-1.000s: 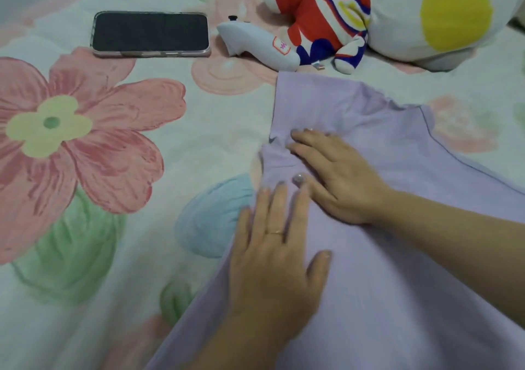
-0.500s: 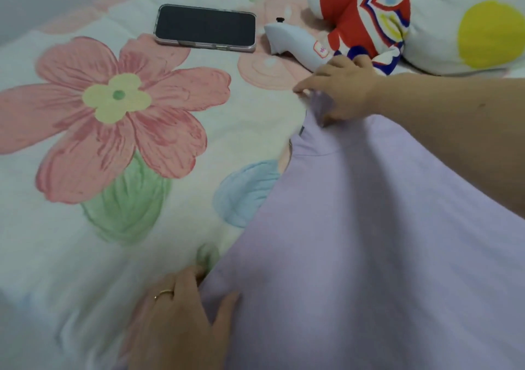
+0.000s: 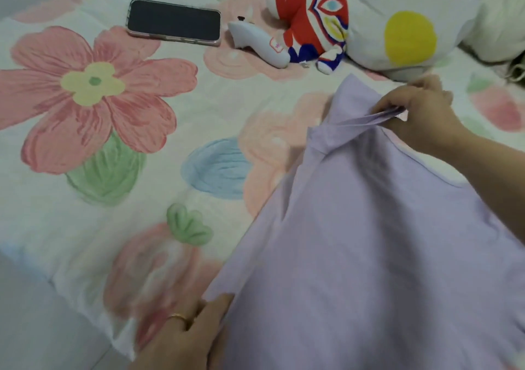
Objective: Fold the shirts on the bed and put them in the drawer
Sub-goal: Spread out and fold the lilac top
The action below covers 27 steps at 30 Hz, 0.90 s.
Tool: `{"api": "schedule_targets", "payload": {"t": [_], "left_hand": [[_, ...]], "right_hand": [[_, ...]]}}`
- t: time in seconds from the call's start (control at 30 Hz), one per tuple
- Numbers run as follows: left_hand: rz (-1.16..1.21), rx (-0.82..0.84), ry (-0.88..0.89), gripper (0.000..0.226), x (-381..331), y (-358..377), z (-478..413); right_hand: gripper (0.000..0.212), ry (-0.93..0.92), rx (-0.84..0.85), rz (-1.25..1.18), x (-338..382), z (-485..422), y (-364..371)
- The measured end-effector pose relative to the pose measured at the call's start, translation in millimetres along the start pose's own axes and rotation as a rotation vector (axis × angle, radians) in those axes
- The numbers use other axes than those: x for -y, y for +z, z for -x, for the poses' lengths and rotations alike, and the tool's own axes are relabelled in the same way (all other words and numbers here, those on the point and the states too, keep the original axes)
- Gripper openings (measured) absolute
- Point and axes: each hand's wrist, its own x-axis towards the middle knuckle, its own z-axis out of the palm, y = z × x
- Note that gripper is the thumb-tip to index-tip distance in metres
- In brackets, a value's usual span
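The lilac shirt [image 3: 369, 242] lies on the bed, spread over the right and lower part of my view, its near part running out of frame at the bottom. Its far end is gathered into a ridge of folds and lifted a little off the cover. The right hand [image 3: 423, 114] pinches that bunched cloth between thumb and curled fingers, and the forearm crosses above the shirt's right side. The left hand [image 3: 187, 338] sits at the shirt's near left corner with its thumb touching the cloth edge; a gold ring [image 3: 177, 317] shows on one finger. Blur smears those fingers, so I cannot tell whether they grip the hem or only rest beside it.

Under the shirt is a floral bedspread [image 3: 71, 227] with big pink flowers. At the far side of it a dark phone [image 3: 173, 21] lies face up. Just right of it is a small white handheld device [image 3: 257, 47], which touches a red, white and blue plush toy [image 3: 309, 20]. The toy leans against a white pillow with yellow dots [image 3: 409, 9].
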Motion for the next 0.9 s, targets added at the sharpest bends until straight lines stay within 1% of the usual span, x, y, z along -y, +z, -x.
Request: {"api": "schedule_targets", "payload": {"t": [0.03,0.07,0.13,0.17,0.2,0.23,0.27,0.3,0.33,0.37,0.4,0.47,0.5,0.53,0.57,0.6,0.63,0.67,0.7,0.8,0.83,0.9], "left_hand": [[0.058,-0.104,0.013,0.025,6,16,11],[0.153,-0.039,0.016,0.018,0,21,20],[0.051,0.02,0.119,0.038,-17,26,36],[-0.055,0.088,0.143,0.042,-27,33,36],[-0.102,0.159,0.088,0.041,-34,43,35],[-0.145,0.145,0.042,0.039,-28,59,37],[-0.098,0.179,-0.021,0.038,-27,60,36],[-0.109,0.159,0.025,0.038,-27,63,33],[-0.072,0.049,0.063,0.044,-26,61,31],[-0.032,-0.096,0.114,0.052,-25,65,28],[-0.048,-0.253,0.161,0.056,-24,71,22],[-0.121,-0.338,0.22,0.057,-28,84,6],[-0.142,-0.323,0.223,0.056,-31,86,-3],[-0.183,-0.338,0.238,0.053,-29,93,-10],[-0.244,-0.324,0.244,0.047,-28,98,-16],[-0.306,-0.314,0.248,0.044,-25,103,-19],[-0.344,-0.281,0.248,0.045,-21,107,-21],[-0.364,-0.285,0.26,0.046,-16,112,-21],[-0.371,-0.296,0.271,0.048,-12,114,-21],[-0.383,-0.299,0.311,0.05,-7,114,-20],[-0.382,-0.301,0.32,0.051,-6,114,-20],[-0.377,-0.295,0.32,0.051,-6,112,-19]], "right_hand": [[0.017,0.025,0.005,-0.005,-8,13,-2],[0.019,0.056,0.018,-0.004,-16,26,-2],[0.022,0.143,0.083,0.035,-32,49,1],[0.023,0.196,0.131,0.067,-39,60,4],[0.024,0.249,0.18,0.1,-46,70,8],[0.024,0.295,0.225,0.13,-53,79,12],[0.024,0.33,0.248,0.153,-57,88,15],[0.025,0.362,0.242,0.164,-60,95,17],[0.025,0.401,0.199,0.151,-61,100,18],[0.024,0.46,0.124,0.11,-62,102,19],[0.023,0.538,0.038,0.038,-61,102,20],[0.023,0.752,-0.111,-0.185,-55,96,23],[0.027,0.896,-0.148,-0.36,-48,91,24],[0.039,1.057,-0.132,-0.576,-38,85,26],[0.056,1.202,-0.071,-0.751,-28,79,30],[0.068,1.289,0.015,-0.856,-18,74,33],[0.07,1.301,0.1,-0.904,-9,72,37],[0.062,1.26,0.152,-0.903,-4,71,43],[0.053,1.195,0.149,-0.874,0,73,47],[0.051,0.977,-0.064,-0.737,-20,88,51],[0.047,0.949,-0.101,-0.645,-29,93,46],[0.043,0.999,-0.08,-0.396,-45,101,37]]}}
